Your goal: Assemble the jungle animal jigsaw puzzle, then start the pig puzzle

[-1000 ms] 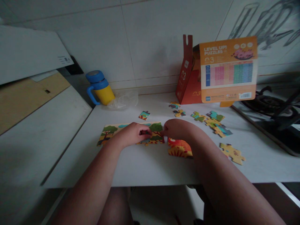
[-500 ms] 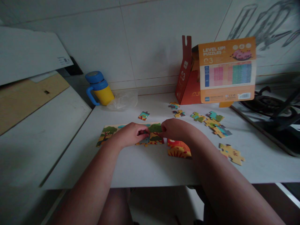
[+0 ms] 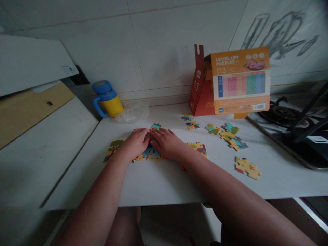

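My left hand (image 3: 138, 141) lies over a joined strip of jigsaw puzzle (image 3: 114, 147), its fingers extended and the thumb apart. On the same strip rests my right hand (image 3: 167, 142), fingers stretched out with the tips close to my left hand. Together they cover much of the strip's middle; green trees show at its left end and a blue patch below the fingers. A loose puzzle piece (image 3: 155, 126) sits just behind the hands, partly hidden. Right of my right hand, yellow and red puzzle pieces (image 3: 201, 148) are partly covered by the forearm.
Several loose pieces (image 3: 232, 137) lie to the right, with another yellow piece (image 3: 248, 168) nearer the front. An orange puzzle box (image 3: 241, 82) stands by the wall. A blue-yellow flask (image 3: 109, 99) and clear plastic bag (image 3: 133, 112) are back left; a stove (image 3: 289, 136) is right.
My right hand has moved left from the strip's right end onto its middle, beside my left hand, and its fingers have spread. My left hand has shifted slightly left and opened out.
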`<state>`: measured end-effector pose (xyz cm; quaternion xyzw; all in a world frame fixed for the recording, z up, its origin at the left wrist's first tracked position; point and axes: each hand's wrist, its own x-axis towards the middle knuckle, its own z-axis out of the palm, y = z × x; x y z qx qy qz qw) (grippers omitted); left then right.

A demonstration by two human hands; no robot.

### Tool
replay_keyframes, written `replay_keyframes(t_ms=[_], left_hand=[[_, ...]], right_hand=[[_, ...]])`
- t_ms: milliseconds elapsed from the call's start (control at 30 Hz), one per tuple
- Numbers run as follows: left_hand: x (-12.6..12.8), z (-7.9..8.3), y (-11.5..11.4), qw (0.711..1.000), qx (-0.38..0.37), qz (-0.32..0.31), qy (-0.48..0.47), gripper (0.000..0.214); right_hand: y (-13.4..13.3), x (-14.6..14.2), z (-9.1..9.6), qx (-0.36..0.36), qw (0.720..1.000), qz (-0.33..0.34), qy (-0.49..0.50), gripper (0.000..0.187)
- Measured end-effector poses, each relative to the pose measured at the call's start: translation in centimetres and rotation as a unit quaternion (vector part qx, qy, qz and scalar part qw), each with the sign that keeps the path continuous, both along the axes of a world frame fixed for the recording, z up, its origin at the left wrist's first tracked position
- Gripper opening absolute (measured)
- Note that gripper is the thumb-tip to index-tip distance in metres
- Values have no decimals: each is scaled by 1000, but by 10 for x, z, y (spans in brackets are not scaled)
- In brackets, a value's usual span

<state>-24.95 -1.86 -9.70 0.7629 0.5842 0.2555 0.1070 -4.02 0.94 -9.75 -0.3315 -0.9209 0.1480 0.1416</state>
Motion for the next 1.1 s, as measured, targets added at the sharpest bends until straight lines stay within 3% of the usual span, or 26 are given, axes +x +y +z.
replay_keyframes(t_ms=[200, 433, 733, 1000, 1100], left_hand=[[5, -3, -3, 997, -27, -27, -66, 40], [10, 2, -9, 995, -9, -51, -83, 39], [6, 0, -8, 997, -7, -46, 61, 31], [4, 4, -6, 996, -20, -64, 56, 23], [3, 5, -8, 993, -44, -96, 48, 34]], right_hand=[[0, 3, 1, -6, 999, -23, -38, 59], [1, 6, 8, 38, 993, -81, -74, 53], [4, 6, 11, 54, 982, -130, -129, 53], [5, 8, 14, 24, 968, -220, -123, 46], [8, 11, 17, 5, 957, -267, -117, 48]])
